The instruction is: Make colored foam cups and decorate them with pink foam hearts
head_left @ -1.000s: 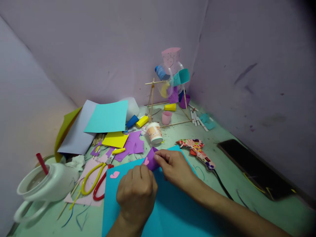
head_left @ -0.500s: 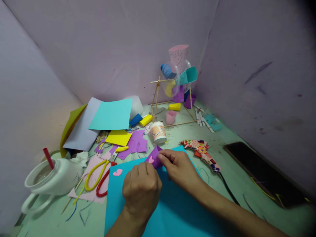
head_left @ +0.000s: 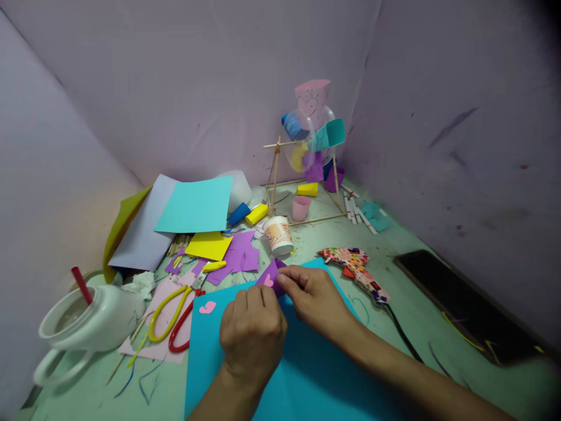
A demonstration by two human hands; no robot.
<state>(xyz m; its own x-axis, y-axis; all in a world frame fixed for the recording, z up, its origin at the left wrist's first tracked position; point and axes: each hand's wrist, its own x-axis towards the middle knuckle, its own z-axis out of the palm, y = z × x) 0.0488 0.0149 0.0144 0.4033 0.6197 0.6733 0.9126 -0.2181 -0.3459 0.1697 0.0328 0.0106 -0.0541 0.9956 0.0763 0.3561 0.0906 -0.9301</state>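
Over a blue sheet (head_left: pixel 324 368), my two hands hold a small purple paper cup (head_left: pixel 277 282) with a pink paper heart (head_left: pixel 269 280) on its side. My left hand (head_left: pixel 254 330) is curled closed at the cup's near left; its fingertips are hidden behind the knuckles. The thumb and fingers of my right hand (head_left: pixel 313 295) pinch the cup's right rim. Another pink heart (head_left: pixel 207 307) lies at the sheet's left edge. Just beyond the cup leans a patterned paper cup (head_left: pixel 279 235).
A floral glue gun (head_left: pixel 355 269) and a dark phone (head_left: pixel 464 304) lie to the right. At left are scissors (head_left: pixel 169 318), paper scraps (head_left: pixel 239 251) and a white teapot-like jug (head_left: pixel 105 316). A stick-framed wheel with coloured cups (head_left: pixel 313 137) stands behind.
The view has shifted slightly, so the surroundings sit a little further left. Both hands keep their hold on the purple cup, with barely any movement.
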